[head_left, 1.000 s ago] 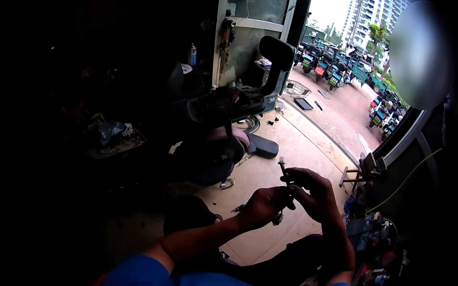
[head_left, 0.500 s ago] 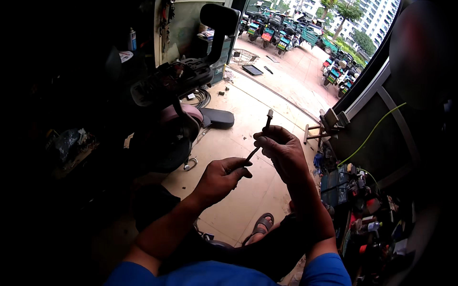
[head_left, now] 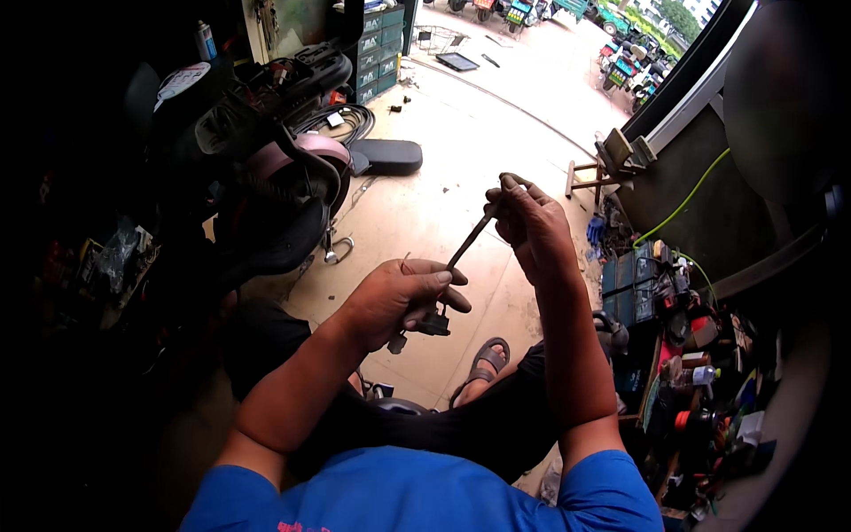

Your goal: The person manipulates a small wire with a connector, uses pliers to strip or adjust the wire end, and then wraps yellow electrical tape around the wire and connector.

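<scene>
A dark wire harness (head_left: 471, 239) stretches slantwise between my two hands above the floor. My left hand (head_left: 390, 297) grips its lower part between thumb and fingers. Below those fingers hang a black plug connector (head_left: 433, 324) and a smaller greyish connector (head_left: 398, 342); a thin wire end pokes up over the knuckles. My right hand (head_left: 537, 229), higher and farther off, pinches the upper end of the harness. The fingertips there hide the end itself.
A partly dismantled scooter (head_left: 292, 168) stands at left, with a black seat pad (head_left: 388, 157) on the floor beside it. A small wooden stool (head_left: 612, 164) is at right, near a shelf of tools and bottles (head_left: 696, 381). Beyond the doorway are parked scooters (head_left: 523, 13).
My right hand has moved up, and the connector end that stuck out above it no longer shows. Connectors now hang visibly below my left hand. The view has tilted downward.
</scene>
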